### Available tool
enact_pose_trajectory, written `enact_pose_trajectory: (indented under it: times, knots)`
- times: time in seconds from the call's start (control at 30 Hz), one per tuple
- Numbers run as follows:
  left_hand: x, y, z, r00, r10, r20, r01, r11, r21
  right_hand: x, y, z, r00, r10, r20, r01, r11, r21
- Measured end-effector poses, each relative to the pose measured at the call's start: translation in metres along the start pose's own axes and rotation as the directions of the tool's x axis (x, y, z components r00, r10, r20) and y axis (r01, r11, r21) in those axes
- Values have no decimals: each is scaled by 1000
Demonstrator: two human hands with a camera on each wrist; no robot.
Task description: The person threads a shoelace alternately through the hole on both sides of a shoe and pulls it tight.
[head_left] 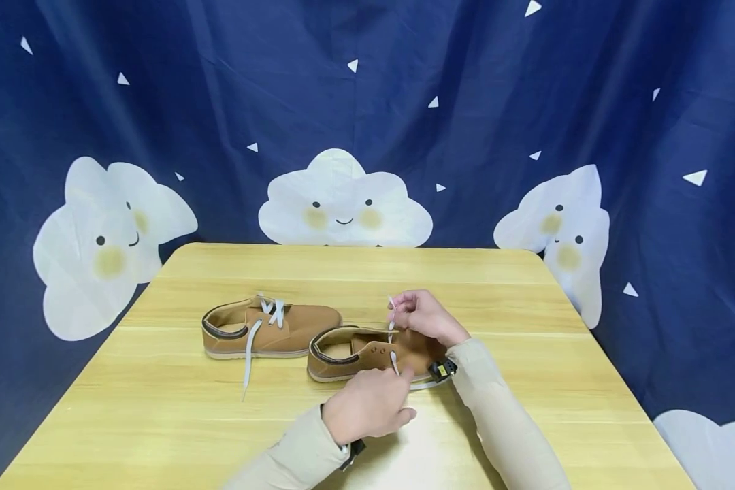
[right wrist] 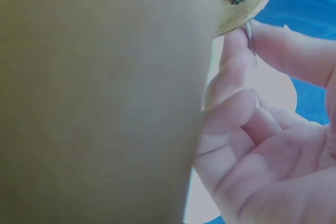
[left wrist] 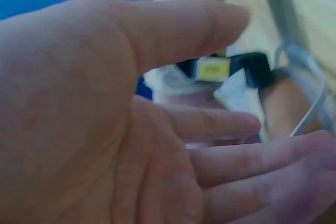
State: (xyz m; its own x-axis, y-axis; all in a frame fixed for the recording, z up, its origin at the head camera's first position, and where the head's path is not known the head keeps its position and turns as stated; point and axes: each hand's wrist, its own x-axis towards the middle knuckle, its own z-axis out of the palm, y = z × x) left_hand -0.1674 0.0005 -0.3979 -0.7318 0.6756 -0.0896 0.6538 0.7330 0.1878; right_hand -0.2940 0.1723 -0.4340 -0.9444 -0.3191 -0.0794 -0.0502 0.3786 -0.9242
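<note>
A brown low shoe (head_left: 343, 369) lies on the table, toe to the right, with a white shoelace (head_left: 391, 333) through its front eyelets. At the far side of the shoe, my right hand (head_left: 425, 316) pinches the lace between thumb and forefinger. The right wrist view shows the lace below an eyelet flap (right wrist: 257, 6), with a blurred brown surface filling the left side. My left hand (head_left: 370, 405) reaches over the shoe's near side, fingertips right at the toe. Its fingers (left wrist: 252, 158) extend fairly straight, and its thumb stands apart.
Behind and to the left lies a second brown shoe (head_left: 309, 323), partly laced, with one lace end trailing onto the wooden table (head_left: 159, 408). A blue curtain (head_left: 233, 82) with white clouds surrounds the table's back and sides.
</note>
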Motion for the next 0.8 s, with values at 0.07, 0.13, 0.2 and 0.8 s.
enact_pose_trajectory:
  times: [0.07,0.13,0.2,0.8]
  knots:
    - [0,3,3,1000,-18,-4,18,1000,26,0,-1,1,1000,20,-10,-19,999,34]
    - [1,3,6,999,-28,-16,29,999,30,1,-2,1,999,29,-23,-27,996,82]
    - [2,2,7,999,-37,-20,37,999,26,2,-3,2,999,35,-35,-30,990,141]
    - [10,-6,10,998,-52,25,53,996,-66,5,-6,3,988,-51,-147,96,944,317]
